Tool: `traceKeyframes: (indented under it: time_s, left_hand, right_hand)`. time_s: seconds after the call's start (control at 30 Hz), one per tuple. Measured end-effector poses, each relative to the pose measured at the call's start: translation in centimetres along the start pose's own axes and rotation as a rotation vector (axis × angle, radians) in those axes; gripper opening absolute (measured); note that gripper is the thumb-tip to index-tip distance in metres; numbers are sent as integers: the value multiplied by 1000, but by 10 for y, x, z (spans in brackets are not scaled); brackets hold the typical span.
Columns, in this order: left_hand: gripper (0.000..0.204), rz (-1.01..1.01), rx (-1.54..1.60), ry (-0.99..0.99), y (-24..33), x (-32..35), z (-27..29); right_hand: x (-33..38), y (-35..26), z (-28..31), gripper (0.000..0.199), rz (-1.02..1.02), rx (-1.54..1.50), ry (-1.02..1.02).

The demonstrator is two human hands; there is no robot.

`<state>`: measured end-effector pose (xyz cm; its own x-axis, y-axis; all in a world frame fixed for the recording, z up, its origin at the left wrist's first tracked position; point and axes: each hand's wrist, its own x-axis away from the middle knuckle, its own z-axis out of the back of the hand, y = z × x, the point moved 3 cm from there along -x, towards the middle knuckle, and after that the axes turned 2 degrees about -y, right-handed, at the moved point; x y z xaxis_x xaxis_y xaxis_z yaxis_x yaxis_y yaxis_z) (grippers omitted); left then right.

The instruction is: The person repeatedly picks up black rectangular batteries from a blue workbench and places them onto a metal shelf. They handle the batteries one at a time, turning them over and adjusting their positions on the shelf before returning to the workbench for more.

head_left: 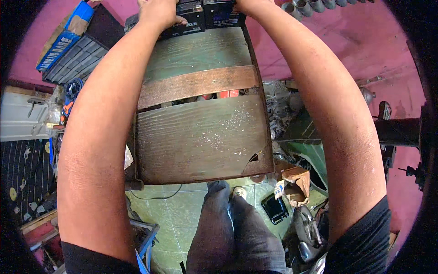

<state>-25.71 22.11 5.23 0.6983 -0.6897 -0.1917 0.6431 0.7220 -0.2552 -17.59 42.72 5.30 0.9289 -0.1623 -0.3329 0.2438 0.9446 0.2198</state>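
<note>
- Head view, looking down: both forearms reaching up from the lower edge, spread wide apart on either side of a worn wooden table [200, 137].
- Left hand [157, 13] laid over the near left corner of a black boxy device [189, 20] at the far end of the table, fingers curled on its top edge.
- Right hand [248, 4] at the upper rim, mostly cut off; on the right part of the same black device, grip not discernible.
- Device at the table's far end, against the pink wall [337, 41].
- Tabletop of green and brown planks, with a gap between them and a chipped near right corner.
- Grey trousers [228, 228] below, over green floor tiles [182, 210].
- Left: grey compartment tray [75, 57] with a blue box [64, 36] beside it.
- Right: brown paper bag [296, 180] amid machine parts.
</note>
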Motion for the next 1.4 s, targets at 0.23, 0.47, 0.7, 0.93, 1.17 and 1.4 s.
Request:
traceKeyframes:
  time_s: [0.23, 0.47, 0.7, 0.93, 1.17, 1.4]
  left_hand:
    - [81, 79, -24, 20, -1, 8, -6]
    - [67, 58, 583, 573, 67, 178, 28]
    - [37, 128, 842, 18, 145, 566, 26]
    - [39, 1113, 591, -453, 132, 946, -57]
    - [48, 1593, 654, -872, 195, 1140, 8]
    - [47, 1868, 814, -727, 247, 1202, 61]
  right_hand:
    - [5, -9, 6, 22, 2, -35, 45]
    - [159, -47, 37, 34, -66, -389, 338]
    - [523, -91, 85, 26, -385, -831, 331]
    - [704, -114, 101, 25, -240, -896, -338]
    - [759, -109, 85, 37, -300, -630, -794]
    - [771, -141, 90, 41, 187, -472, -995]
